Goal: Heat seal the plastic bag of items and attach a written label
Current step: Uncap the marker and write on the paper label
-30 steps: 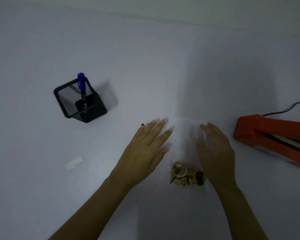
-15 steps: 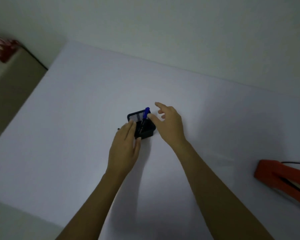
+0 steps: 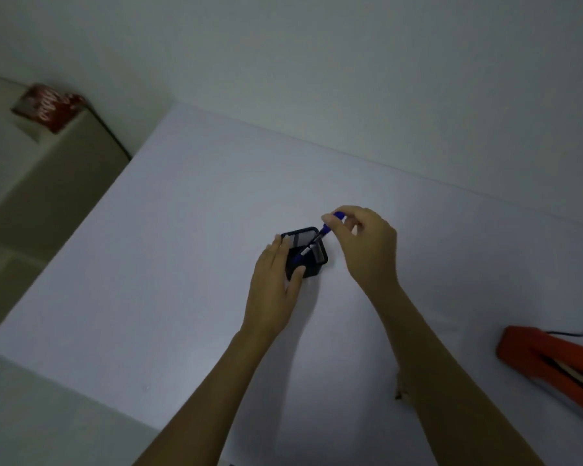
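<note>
A black mesh pen holder (image 3: pixel 312 260) stands near the middle of the white table (image 3: pixel 169 264). My left hand (image 3: pixel 275 287) grips its left side, thumb on the front wall. My right hand (image 3: pixel 367 245) pinches the top of a blue pen (image 3: pixel 325 228), which leans out of the holder with its lower end still inside. The orange heat sealer (image 3: pixel 552 359) lies at the right edge. A small brown corner of the bag of items (image 3: pixel 401 388) peeks out beside my right forearm; the rest is hidden.
A black cord (image 3: pixel 576 332) runs off right from the sealer. Left of the table stands a beige cabinet (image 3: pixel 48 203) with a red packet (image 3: pixel 48 107) on top. A pale wall runs behind the table's far edge.
Both hands left the bag and reached to the pen holder. The left hand took hold of the holder and the right hand closed on the blue pen, tilting it up. The camera swung left.
</note>
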Demonstrator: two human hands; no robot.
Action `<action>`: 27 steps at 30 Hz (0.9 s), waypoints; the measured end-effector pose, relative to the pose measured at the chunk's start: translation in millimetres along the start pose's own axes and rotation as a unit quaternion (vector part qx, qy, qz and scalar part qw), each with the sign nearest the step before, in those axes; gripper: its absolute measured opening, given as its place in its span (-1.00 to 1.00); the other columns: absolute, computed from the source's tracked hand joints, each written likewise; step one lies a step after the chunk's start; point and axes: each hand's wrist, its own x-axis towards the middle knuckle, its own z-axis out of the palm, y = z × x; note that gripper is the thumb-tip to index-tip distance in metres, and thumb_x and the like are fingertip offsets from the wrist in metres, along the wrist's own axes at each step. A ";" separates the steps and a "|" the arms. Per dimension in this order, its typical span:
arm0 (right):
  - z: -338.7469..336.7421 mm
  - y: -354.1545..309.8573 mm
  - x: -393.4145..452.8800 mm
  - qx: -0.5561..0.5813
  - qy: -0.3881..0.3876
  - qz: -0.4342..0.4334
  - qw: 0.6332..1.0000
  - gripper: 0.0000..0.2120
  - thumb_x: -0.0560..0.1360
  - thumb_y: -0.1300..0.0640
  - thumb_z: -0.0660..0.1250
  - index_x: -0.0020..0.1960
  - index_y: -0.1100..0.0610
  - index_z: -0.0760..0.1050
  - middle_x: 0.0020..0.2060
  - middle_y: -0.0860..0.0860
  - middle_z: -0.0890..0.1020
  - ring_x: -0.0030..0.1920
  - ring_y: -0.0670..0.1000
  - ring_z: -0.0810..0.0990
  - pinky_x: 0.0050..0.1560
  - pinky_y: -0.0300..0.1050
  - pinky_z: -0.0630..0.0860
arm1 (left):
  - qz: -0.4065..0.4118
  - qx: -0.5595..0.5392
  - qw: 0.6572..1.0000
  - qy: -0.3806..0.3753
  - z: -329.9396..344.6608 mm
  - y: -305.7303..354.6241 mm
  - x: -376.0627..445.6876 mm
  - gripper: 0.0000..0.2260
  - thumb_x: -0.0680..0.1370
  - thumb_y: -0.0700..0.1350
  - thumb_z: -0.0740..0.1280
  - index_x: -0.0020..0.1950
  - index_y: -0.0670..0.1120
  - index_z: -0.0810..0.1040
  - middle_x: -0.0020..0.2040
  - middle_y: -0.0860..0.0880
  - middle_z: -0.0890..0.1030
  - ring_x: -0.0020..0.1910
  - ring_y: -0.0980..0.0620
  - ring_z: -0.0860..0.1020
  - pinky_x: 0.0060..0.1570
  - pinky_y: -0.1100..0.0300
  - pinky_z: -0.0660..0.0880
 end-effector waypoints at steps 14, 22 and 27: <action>-97.5 -78.7 -80.3 0.248 -0.103 0.190 0.944 -0.78 0.50 0.01 0.37 -0.24 0.10 0.50 -0.50 -0.02 0.46 -0.51 -0.10 0.35 -0.48 -0.25 0.32 | 0.114 -0.059 0.991 -0.034 -77.6 122.5 -56.6 -0.84 0.56 -0.09 0.34 0.07 -0.10 0.63 -0.18 0.08 0.64 -0.31 0.19 0.61 -0.21 0.50 0.47; -116.6 -97.0 -91.2 0.302 -0.093 0.195 0.929 -0.79 0.51 0.06 0.37 -0.20 0.19 0.53 -0.54 -0.04 0.39 -0.55 -0.11 0.30 -0.54 -0.28 0.28 | 0.083 -0.116 0.983 -0.115 -107.8 152.7 -76.6 -0.78 0.62 -0.10 0.24 -0.04 -0.17 0.64 -0.28 0.00 0.69 -0.33 0.13 0.67 -0.17 0.33 0.57; -157.3 -88.5 -56.0 0.448 0.114 0.217 0.860 -0.74 0.55 0.13 0.32 -0.30 0.15 0.42 -0.66 -0.12 0.29 -0.65 -0.16 0.19 -0.64 -0.34 0.11 | -0.005 -0.210 0.959 -0.191 -143.5 109.4 -84.7 -0.73 0.63 -0.09 0.23 -0.07 -0.21 0.64 -0.20 -0.13 0.71 -0.23 -0.04 0.71 -0.03 0.27 0.57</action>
